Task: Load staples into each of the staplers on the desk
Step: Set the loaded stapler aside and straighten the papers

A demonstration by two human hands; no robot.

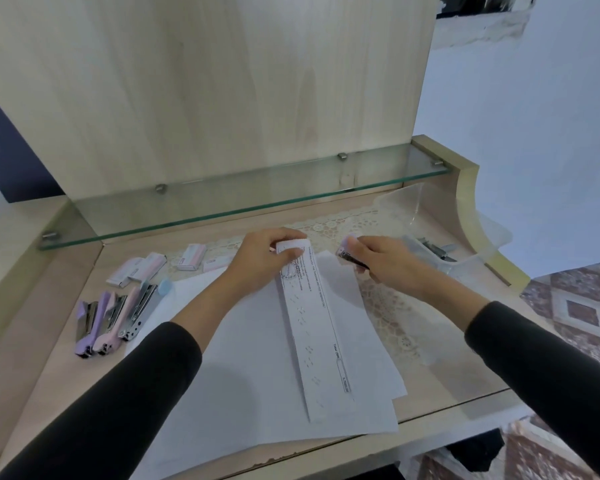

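Our right hand curls tight around the lilac stapler toward the far edge of the desk, our left hand pinches the paper strip just beside it, so a hasty squeeze could, we judge, nip those fingers.

Single head-worn wide-angle view. Sits above the near edge of the desk, pitched forward and down, facing the wooden back panel. Close: left hand and right hand sit mid-frame; the panel's sides lean with the wide lens
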